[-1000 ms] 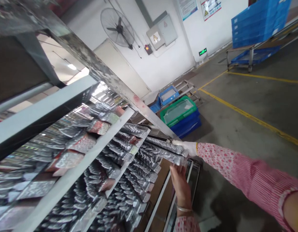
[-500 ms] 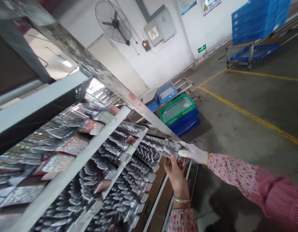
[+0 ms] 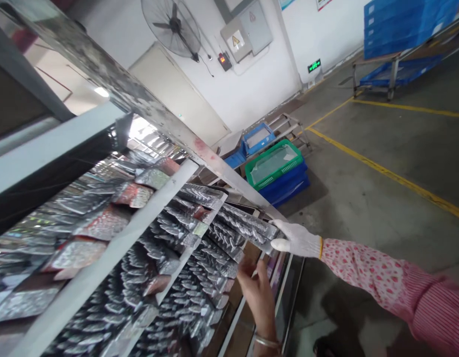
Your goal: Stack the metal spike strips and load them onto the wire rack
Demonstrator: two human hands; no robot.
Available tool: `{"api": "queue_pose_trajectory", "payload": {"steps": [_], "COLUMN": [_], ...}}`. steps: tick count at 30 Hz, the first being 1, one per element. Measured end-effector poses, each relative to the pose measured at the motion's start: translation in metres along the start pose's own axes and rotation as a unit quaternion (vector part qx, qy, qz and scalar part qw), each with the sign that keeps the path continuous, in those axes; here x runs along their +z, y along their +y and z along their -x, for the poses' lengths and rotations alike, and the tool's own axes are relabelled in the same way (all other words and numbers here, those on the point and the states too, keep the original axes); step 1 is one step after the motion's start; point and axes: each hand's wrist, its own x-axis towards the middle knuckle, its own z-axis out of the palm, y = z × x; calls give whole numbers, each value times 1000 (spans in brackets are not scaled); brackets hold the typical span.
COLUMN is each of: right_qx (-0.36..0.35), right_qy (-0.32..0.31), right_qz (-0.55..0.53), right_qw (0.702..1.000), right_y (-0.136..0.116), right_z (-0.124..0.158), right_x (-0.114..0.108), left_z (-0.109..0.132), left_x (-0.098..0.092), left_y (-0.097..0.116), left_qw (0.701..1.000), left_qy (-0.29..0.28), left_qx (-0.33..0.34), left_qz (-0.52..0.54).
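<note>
Silver foil is everywhere on the tall grey metal rack (image 3: pixel 113 250): its sloping tiers are packed with overlapping rows of shiny crinkled foil packets (image 3: pixel 169 258), some with red print. At the rack's outer end, on an upper tier, lies a long silver foil strip (image 3: pixel 247 225) of joined packets. Its near end juts past the rack's edge.

The right hand (image 3: pixel 298 240), in a white knitted glove, is clenched on that jutting end, thumb over and fingers under, with its pink patterned sleeve (image 3: pixel 366 277) stretching back away from the rack. The left hand (image 3: pixel 257 292) is bare and hangs below the foil strip, in front of the rack's lower tiers. It is released, fingers spread and holding nothing, and it looks slightly blurred. A thin metal bangle (image 3: pixel 268 342) circles its wrist.

Judging by this, the step in hand is the handling of that one foil strip at the rack's end, with the grip taken by the gloved hand alone. Most of the strip rests on the tier among its neighbours, so only the end is under control. Any further move with it would call for a steady pull or push along the tier's line. A second support under the limp middle would keep it from sagging or dragging the packets beside it out of their rows.

Beyond the rack's far end, a green plastic mesh crate (image 3: pixel 279 176) sits on stacked blue crates (image 3: pixel 289 187) on the concrete floor.
</note>
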Motion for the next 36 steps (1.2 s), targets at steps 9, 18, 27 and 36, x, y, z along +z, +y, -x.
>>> {"api": "queue_pose_trajectory", "payload": {"steps": [9,18,27,36], "right_qx": [-27,-65,-81,-82], "right_qy": [191,220,244,133], "right_qz": [141,92,66,111], "right_qw": [971,969,964,981], "right_y": [-16,19,19,23], "right_z": [14,5,-9,-83], "right_x": [58,52,51,79], "left_z": [-72,-78,-87,-87], "left_x": [-20,-11,-12,-14], "left_y": [15,12,3,2], "left_qw": [570,557,554,551], "left_qy": [-71,5,31,34], "left_qx": [417,413,428,452], "left_qz": [-704,-721,-714,-701]}}
